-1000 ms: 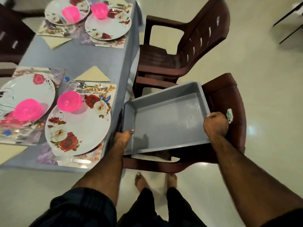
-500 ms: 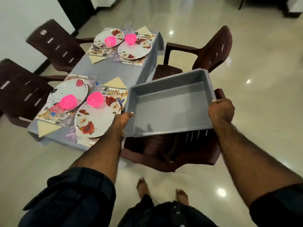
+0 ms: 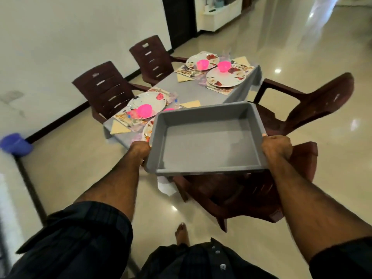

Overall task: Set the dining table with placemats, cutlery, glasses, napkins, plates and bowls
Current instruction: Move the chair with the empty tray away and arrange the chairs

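Both hands are on the grey tray (image 3: 209, 141) and it rides level in the air, in front of the person and above the near chair (image 3: 251, 194), just short of the desk (image 3: 193, 91). The left hand (image 3: 141, 151) curls round the left rim, the right hand (image 3: 276, 147) is wrapped over the right rim, fingers closed on the wall. The tray looks like stiff, light plastic with nothing in it, so a grip at the two short sides should carry it easily; smooth walls could slip if the hold loosens. Over on the desk the settings look laid: flowered plates (image 3: 226, 77), pink bowls (image 3: 223, 66), yellow napkins (image 3: 119, 127), placemats underneath; cutlery and glasses are too blurred to confirm. Those plates would chip if knocked, and the tray's far edge overlaps the nearest one in view. Dark chairs (image 3: 106, 87) ring the desk, a second one (image 3: 314, 103) right beside the tray, and a blue tub (image 3: 15, 144) sits on the floor by the wall.
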The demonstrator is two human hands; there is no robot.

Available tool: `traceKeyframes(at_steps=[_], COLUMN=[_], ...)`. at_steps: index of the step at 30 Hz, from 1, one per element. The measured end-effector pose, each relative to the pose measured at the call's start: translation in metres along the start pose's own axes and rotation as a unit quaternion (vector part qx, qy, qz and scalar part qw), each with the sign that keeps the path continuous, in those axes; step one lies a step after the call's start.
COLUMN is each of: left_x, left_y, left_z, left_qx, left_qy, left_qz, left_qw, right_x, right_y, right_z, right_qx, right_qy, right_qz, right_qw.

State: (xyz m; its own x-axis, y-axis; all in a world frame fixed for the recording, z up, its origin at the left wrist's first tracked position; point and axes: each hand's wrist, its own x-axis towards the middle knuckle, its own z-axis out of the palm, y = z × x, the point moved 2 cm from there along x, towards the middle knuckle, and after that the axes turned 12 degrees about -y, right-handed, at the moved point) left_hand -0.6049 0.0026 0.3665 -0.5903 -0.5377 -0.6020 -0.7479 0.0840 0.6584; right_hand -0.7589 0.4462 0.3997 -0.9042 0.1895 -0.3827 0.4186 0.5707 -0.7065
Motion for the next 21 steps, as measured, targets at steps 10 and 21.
traceKeyframes(at_steps=[10, 21], left_x=[-0.047, -0.066], left_y=[-0.102, -0.244], left_z=[-0.127, -0.296], left_qx=[-0.272, -0.418], left_qy=[0.039, 0.153], left_qz=[0.0, -0.073], left_qw=[0.962, 0.892], right_x=[-0.036, -0.127], right_y=[-0.075, -0.199], right_z=[0.126, 0.344], right_qx=[0.003, -0.076], right_qy=[-0.098, -0.246], right_qz=[-0.124, -0.221], right_qw=[0.987, 0.941])
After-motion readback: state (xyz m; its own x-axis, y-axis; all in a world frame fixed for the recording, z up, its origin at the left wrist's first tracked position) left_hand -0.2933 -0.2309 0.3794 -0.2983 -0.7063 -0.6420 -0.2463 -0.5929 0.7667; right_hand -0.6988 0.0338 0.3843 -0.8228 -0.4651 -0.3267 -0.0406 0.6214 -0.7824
